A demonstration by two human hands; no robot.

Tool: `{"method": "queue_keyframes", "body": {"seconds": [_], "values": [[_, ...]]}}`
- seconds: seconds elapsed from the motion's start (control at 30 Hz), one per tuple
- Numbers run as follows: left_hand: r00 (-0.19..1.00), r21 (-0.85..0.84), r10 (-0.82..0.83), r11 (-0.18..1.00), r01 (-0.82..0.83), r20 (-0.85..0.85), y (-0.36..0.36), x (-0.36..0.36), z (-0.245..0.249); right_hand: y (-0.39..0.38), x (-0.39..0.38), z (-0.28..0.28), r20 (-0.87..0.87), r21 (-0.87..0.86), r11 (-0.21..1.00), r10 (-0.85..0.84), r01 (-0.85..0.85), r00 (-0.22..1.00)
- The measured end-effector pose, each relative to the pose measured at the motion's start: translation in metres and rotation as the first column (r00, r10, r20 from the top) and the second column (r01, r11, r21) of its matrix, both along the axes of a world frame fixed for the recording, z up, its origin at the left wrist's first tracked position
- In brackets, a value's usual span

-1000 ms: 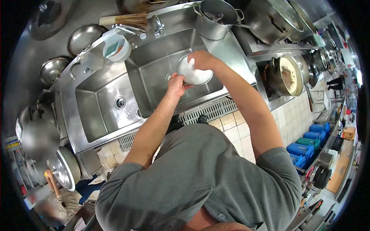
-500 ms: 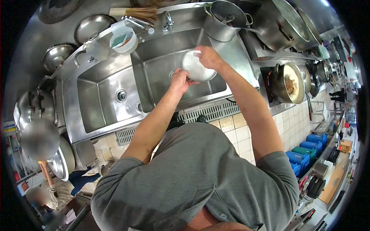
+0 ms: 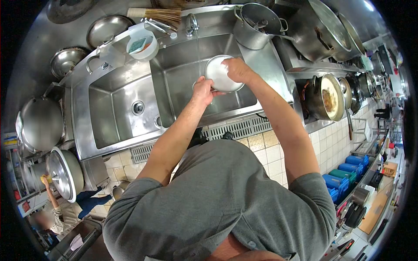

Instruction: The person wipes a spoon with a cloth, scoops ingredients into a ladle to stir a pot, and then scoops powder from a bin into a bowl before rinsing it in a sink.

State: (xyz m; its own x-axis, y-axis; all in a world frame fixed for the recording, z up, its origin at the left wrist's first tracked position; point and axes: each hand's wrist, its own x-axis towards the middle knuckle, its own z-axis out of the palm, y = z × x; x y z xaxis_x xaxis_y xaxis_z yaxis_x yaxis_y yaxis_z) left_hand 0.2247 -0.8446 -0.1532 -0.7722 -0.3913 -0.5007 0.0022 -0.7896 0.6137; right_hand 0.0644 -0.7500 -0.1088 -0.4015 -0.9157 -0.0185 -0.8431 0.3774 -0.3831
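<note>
A round metal bowl (image 3: pixel 220 80), whitish inside, is held over the right sink basin (image 3: pixel 174 82). My left hand (image 3: pixel 203 91) grips its near-left edge, thumb at the rim and fingers underneath. Over the bowl's far right side, my right hand (image 3: pixel 237 70) is closed with its fingertips at the inner surface. Whatever those fingers hold is hidden. A thin stream of water falls from the tap (image 3: pixel 192 25) just behind the bowl.
A white tub (image 3: pixel 143 48) holding sponges hangs at the sink's back edge. A large pot (image 3: pixel 254 32) stands at the back right. Pans, including one with food (image 3: pixel 330 99), sit on burners to the right. Another person (image 3: pixel 56 219) is at the lower left.
My right hand has moved slightly down and right across the bowl. The bowl stays nearly in place. The stream from the tap shows more clearly, and the view has shifted slightly.
</note>
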Motion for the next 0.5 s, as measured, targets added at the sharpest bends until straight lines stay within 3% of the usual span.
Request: {"method": "queue_keyframes", "body": {"seconds": [0.07, 0.17, 0.23, 0.3, 0.33, 0.37, 0.4, 0.5], "values": [[0.999, 0.005, -0.025, 1.000, 0.025, -0.025, -0.002, 0.000, -0.006, -0.001, 0.002, -0.005, -0.032, 0.032, 0.999, 0.014, -0.013, 0.999], [0.997, 0.028, -0.044, 0.999, 0.046, -0.064, -0.004, 0.003, -0.006, 0.001, 0.008, -0.006, -0.035, -0.097, 0.994, -0.044, 0.041, 0.998], [0.994, 0.053, -0.063, 0.996, 0.068, -0.088, -0.002, 0.002, -0.007, 0.000, 0.021, 0.015, -0.009, 0.045, 0.978, -0.203, 0.203, 0.979], [0.999, 0.030, 0.027, 0.999, -0.026, -0.021, -0.002, -0.001, -0.015, -0.002, 0.017, 0.006, -0.168, 0.094, 0.986, -0.119, 0.136, 0.979], [0.999, 0.039, 0.004, 0.999, -0.002, -0.053, -0.002, 0.000, -0.013, -0.002, 0.009, -0.011, -0.163, 0.083, 0.995, -0.040, 0.054, 0.986], [0.999, 0.019, -0.011, 1.000, 0.011, -0.032, -0.001, 0.000, -0.010, 0.002, 0.019, 0.014, -0.174, 0.185, 0.983, 0.029, 0.004, 0.984], [0.999, 0.004, -0.022, 1.000, 0.022, -0.026, -0.001, -0.001, -0.010, 0.001, 0.027, 0.019, -0.091, 0.234, 0.970, -0.054, 0.074, 0.994], [0.999, -0.042, -0.041, 0.998, 0.040, -0.016, -0.001, -0.002, -0.015, 0.002, 0.039, 0.042, -0.039, 0.311, 0.949, -0.040, 0.050, 0.998]]}}
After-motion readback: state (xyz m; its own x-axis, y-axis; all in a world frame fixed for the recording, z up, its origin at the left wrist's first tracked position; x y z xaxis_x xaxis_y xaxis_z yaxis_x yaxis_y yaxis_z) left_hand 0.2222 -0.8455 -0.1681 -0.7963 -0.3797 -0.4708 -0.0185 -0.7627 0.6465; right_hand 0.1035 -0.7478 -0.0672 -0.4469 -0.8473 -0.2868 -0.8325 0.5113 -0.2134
